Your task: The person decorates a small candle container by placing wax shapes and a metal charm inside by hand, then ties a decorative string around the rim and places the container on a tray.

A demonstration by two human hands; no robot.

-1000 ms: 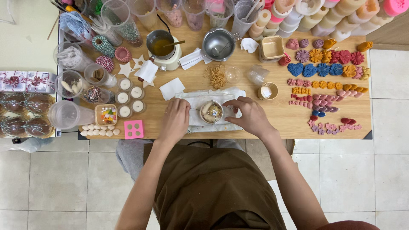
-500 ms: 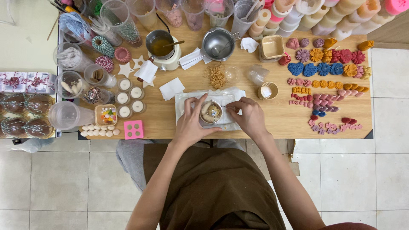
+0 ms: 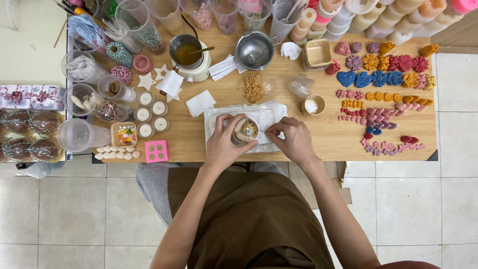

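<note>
Small round candle jar (image 3: 245, 130) sits on a white tray (image 3: 217, 117) at near-centre of the wooden bench (image 3: 318, 134), w/ white paper under the tray. Left hand (image 3: 223, 143) cups the jar from the left & near side, grip wrapped part-way round it, thumb on the far rim. Right hand (image 3: 295, 139) is just right of the jar, grip pinched narrow on a thin metal pin (image 3: 263, 131) that reaches toward the jar's middle; what's inside is too small to tell apart.

Far of the tray: steel pot (image 3: 253, 49), melter w/ amber liquid (image 3: 187, 52), loose pile of wicks (image 3: 253, 88). Left: filled tealight cups (image 3: 151, 117), pink mould w/ four holes (image 3: 156, 151). Right: rows of coloured wax flowers & hearts (image 3: 381, 78). Far edge: clear beakers (image 3: 226, 12).
</note>
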